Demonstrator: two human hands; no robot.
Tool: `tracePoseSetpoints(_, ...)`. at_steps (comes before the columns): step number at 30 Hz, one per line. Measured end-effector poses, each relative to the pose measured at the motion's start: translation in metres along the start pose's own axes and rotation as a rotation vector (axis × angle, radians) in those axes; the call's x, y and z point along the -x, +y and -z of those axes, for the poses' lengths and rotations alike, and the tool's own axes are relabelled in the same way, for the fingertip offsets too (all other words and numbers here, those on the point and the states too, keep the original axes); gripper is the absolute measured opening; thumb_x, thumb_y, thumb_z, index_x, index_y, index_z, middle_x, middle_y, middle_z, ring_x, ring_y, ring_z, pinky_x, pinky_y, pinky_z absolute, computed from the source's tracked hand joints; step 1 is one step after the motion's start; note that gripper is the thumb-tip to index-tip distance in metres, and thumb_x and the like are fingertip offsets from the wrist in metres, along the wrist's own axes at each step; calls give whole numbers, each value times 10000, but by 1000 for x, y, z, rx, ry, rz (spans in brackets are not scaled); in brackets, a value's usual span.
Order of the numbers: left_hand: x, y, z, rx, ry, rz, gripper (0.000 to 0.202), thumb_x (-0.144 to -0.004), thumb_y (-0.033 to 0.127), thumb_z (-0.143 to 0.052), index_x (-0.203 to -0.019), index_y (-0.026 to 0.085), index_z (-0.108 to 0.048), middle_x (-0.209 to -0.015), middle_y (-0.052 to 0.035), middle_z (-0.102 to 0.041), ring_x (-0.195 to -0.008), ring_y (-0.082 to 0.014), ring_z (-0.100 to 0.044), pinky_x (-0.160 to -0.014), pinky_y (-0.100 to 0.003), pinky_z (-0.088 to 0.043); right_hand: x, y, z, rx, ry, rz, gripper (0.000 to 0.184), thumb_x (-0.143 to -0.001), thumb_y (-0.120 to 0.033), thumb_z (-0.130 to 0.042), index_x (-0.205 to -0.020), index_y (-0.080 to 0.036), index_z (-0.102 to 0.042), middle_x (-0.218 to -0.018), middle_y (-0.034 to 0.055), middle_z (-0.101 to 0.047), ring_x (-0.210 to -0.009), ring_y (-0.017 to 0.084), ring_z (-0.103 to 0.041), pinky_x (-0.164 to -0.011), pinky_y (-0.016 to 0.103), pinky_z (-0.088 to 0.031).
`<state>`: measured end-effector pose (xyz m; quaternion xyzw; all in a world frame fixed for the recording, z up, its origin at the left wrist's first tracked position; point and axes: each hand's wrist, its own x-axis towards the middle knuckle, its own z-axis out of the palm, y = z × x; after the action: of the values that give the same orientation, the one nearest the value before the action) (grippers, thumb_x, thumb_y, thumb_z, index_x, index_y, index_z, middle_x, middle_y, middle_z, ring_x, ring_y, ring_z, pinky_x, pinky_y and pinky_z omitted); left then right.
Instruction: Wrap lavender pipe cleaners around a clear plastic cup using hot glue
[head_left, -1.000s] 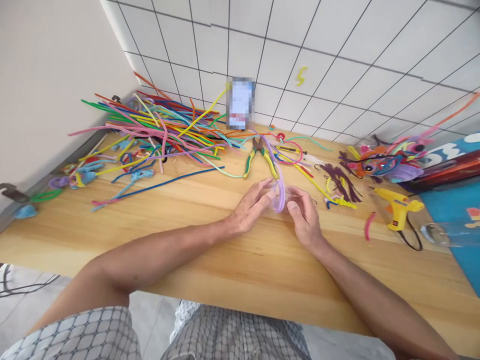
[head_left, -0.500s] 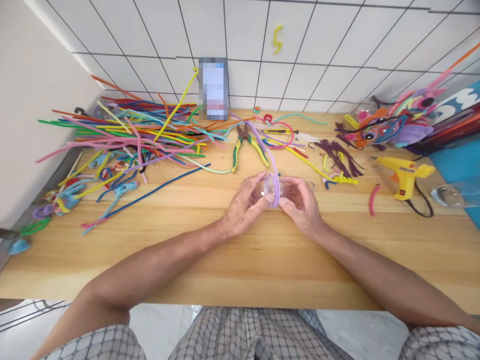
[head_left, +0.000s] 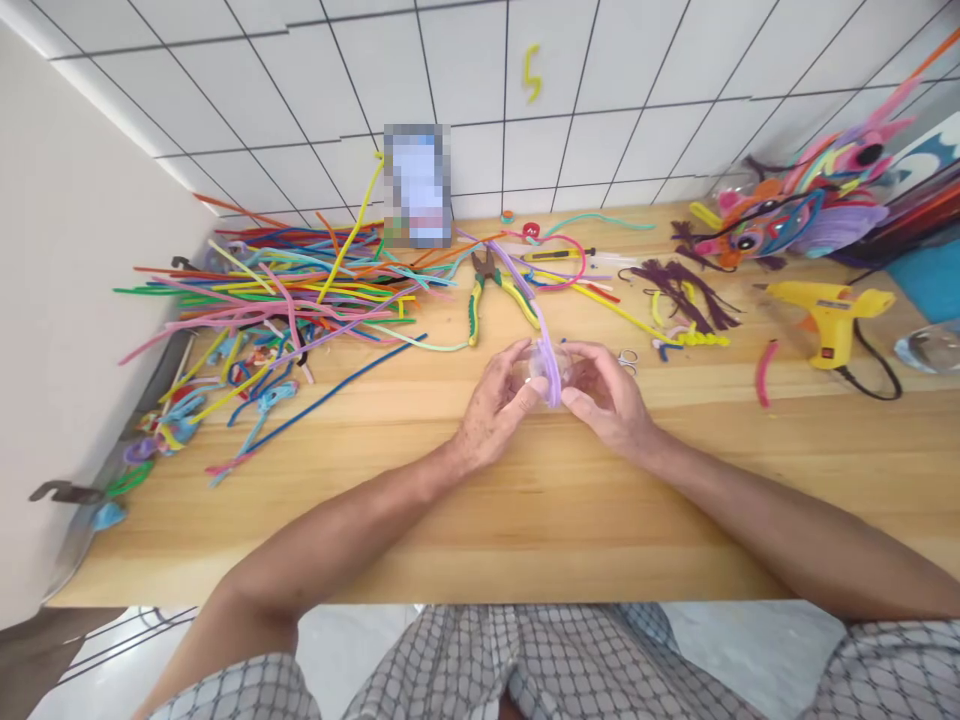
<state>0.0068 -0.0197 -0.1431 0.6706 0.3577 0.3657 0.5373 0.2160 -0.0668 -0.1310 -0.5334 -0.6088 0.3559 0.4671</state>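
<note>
Pinching from both sides, the left hand and right hand clasp a clear plastic shell with a lilac pipe cleaner looped over it, mid-table, near the pliers. I'd say the springy stem could slip off the slick plastic if a thumb eases.

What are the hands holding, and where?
A small clear round piece wrapped by a lilac pipe cleaner; left hand grips its left side, right hand its right.

lilac pipe cleaner, yellow glue gun
</note>
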Motion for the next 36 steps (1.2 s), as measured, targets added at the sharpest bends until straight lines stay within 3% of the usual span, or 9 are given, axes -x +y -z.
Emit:
tracePoseSetpoints(7,-1,0,-1,5,4,-8,790,-1017,739,-624,-1625,255,-485,-1574,-153,-603,-1076,-231,-680,-954,-396,-596,0,1,-1,23,16,5,517,-941,-496,-759,-1374,-273,-589,-1016,46,-715,-903,245,-729,-810,415,-643)
tracePoseSetpoints(13,-5,7,2,78,17,51,735,-1022,769,-589,-1557,266,-543,-1508,-132,-663,-938,-203,-707,-725,-316,-598,-1,1,0,-9,-6,52,523,-964,-479,-721,-1429,-288,-576,-1362,119,-686,-990,259,-739,-845,455,-655)
tracePoseSetpoints(16,-6,9,3,56,29,46,737,-1017,777,-592,-1533,252,-563,-1429,-126,-700,-843,-174,-697,-703,-315,-604,-2,2,-2,25,-1,75,552,-942,-446,-755,-1437,-284,-570,-1298,106,-702,-971,256,-735,-829,444,-656)
tracePoseSetpoints(24,-4,11,3,119,31,54,799,-951,775,-700,-1528,241,-556,-1491,-149,-667,-871,-171,-705,-707,-313,-614,-1,6,-6,84,25,128,575,-933,-425,-781,-1443,-272,-563,-1270,111,-719,-963,261,-742,-818,441,-647)
tracePoseSetpoints(28,-5,12,3,158,16,75,870,-843,737,-835,-1517,263,-556,-1571,-148,-623,-949,-183,-731,-702,-276,-602,0,4,-3,30,-9,150,566,-963,-463,-751,-1468,-285,-567,-1404,135,-675,-984,275,-744,-846,479,-664)
tracePoseSetpoints(32,-8,13,4,202,-3,121,861,-861,761,-796,-1482,212,-565,-1314,-136,-738,-814,-175,-718,-596,-265,-572,1,3,-1,-60,-54,123,520,-1024,-513,-657,-1491,-306,-561,-1508,148,-606,-1010,279,-747,-892,517,-679)
tracePoseSetpoints(36,-9,14,6,254,-9,155,813,-874,748,-796,-1426,187,-595,-1089,-86,-750,-757,-171,-701,-585,-263,-568,0,6,-2,-34,-42,105,578,-986,-508,-730,-1493,-298,-550,-1529,162,-594,-965,267,-753,-856,512,-686)
